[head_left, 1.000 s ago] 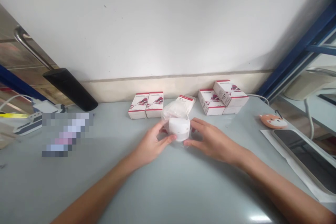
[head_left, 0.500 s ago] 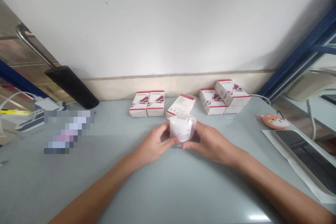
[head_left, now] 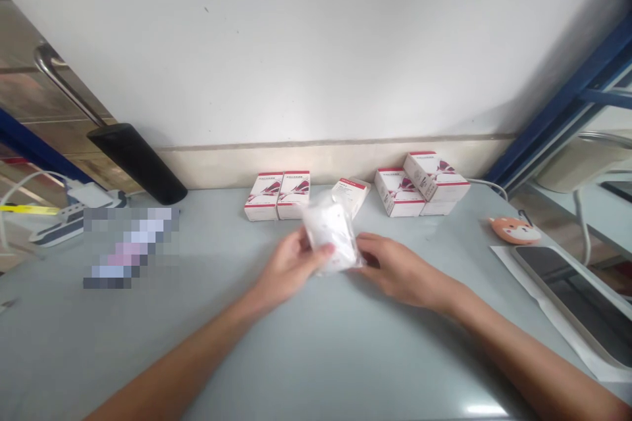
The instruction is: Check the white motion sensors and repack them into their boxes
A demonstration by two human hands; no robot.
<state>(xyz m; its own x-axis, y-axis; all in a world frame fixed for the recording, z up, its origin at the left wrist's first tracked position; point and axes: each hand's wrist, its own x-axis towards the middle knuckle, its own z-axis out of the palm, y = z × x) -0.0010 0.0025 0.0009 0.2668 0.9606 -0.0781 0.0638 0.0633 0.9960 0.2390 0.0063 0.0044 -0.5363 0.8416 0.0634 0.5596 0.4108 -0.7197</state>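
A white plastic device in a clear plastic bag (head_left: 332,230) is held above the table, tilted and slightly blurred. My left hand (head_left: 290,264) grips it from the left, thumb across the near face. At the bag's lower right corner, my right hand (head_left: 391,266) has its thumb and fingers closed on the plastic. Just behind the device lies a white and red box (head_left: 354,194), partly hidden by it. Two similar boxes (head_left: 295,194) stand side by side to its left. More boxes (head_left: 437,174) are stacked to the right.
A phone (head_left: 575,296) on a white sheet and an orange animal-faced pouch (head_left: 516,230) lie at the right. On the left are a power strip (head_left: 76,220), a black padded bar (head_left: 138,164) and a pixelated item (head_left: 131,247). A white wall (head_left: 306,46) rises behind the grey table (head_left: 316,355).
The bagged device has been turned from upright to tilted and raised a little. My left thumb now lies across its face, while my right hand has shifted to the bag's lower corner.
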